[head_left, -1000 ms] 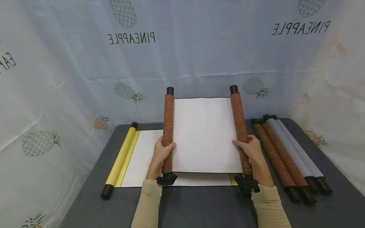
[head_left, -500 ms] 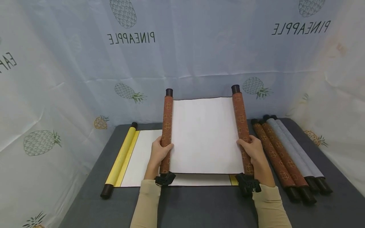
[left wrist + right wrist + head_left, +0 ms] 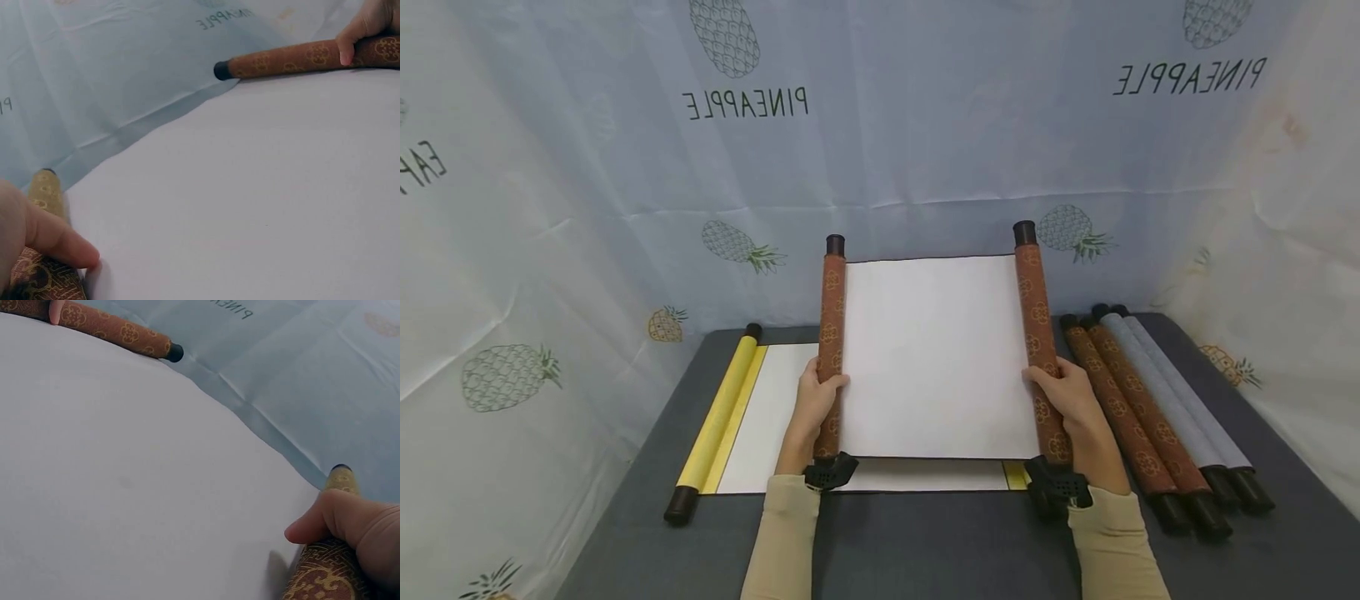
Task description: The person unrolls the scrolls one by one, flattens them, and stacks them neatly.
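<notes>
A hanging scroll with brown patterned rolls and a blank white sheet is held up, partly unrolled, in the head view. My left hand grips its left roll, thumb over the front edge of the paper. On the other side my right hand grips the right roll the same way. Both rolls end in dark knobs. In the left wrist view the thumb lies across the roll; the right wrist view shows the right thumb likewise. Behind the sheet lies a yellow scroll, spread open and partly covered.
Several rolled scrolls lie side by side at the right of the dark table: brown patterned rolls and grey rolls. A pale curtain printed with pineapples hangs behind and at both sides.
My hands have moved slightly apart, the left one to the left and the right one a little to the right. More white paper shows between the brown rolls.
</notes>
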Tool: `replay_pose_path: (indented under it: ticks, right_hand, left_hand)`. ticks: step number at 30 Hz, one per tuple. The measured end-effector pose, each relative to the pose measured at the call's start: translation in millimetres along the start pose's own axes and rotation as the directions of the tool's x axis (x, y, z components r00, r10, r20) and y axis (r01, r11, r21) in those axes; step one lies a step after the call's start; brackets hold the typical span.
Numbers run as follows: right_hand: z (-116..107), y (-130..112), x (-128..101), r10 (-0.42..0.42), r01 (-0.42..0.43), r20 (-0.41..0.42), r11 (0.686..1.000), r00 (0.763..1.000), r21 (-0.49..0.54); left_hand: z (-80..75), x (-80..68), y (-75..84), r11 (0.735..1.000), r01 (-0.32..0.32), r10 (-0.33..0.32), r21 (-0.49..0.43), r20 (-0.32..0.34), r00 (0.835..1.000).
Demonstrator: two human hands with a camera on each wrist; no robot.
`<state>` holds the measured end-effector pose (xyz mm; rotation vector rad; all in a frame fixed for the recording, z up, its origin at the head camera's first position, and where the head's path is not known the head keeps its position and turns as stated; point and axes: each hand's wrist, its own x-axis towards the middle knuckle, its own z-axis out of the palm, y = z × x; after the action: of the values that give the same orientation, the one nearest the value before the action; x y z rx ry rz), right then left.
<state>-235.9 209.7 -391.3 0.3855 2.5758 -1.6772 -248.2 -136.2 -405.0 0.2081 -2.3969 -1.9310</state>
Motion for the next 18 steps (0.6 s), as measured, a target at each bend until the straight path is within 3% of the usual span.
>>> replay_pose_path:
  ticks: [9, 18]
  right_hand:
    - [0, -5, -3, 0.0, 0.003, -0.109, 1.0, 0.994, 0.03]
    - [-1, -4, -4, -0.042, 0.04, -0.075, 0.999, 0.996, -0.023]
  left_hand:
    - [-2.1, 2.2, -3.7, 0.995, -0.091, 0.093, 0.044, -0.045, 0.995]
    - [-12.1, -1.7, -4.5, 0.998, -0.048, 0.05, 0.042, -0.051, 0.997]
